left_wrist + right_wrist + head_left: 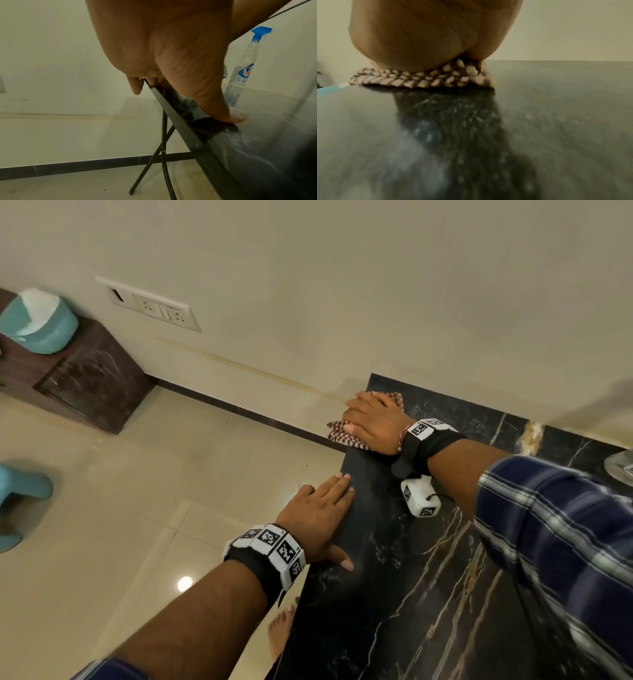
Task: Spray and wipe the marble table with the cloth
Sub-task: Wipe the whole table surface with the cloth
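The black marble table (428, 559) with gold and white veins fills the lower right of the head view. My right hand (371, 422) lies flat on a brown-and-cream checked cloth (342, 434) at the table's far left corner, and the cloth overhangs the edge. In the right wrist view my palm (428, 40) presses the cloth (423, 79) onto the marble (556, 108). My left hand (322, 515) rests flat on the table's left edge, thumb (236, 116) on top. A clear spray bottle (240, 75) with a blue nozzle stands on the table by the wall.
A cream wall runs behind the table, with a switch panel (154, 308). A dark wooden cabinet (78, 378) holds a teal container (37, 321) at far left. A teal stool (17, 501) stands on the tiled floor. Thin black table legs (154, 155) cross below the edge. My bare foot (281, 631) is beside the table.
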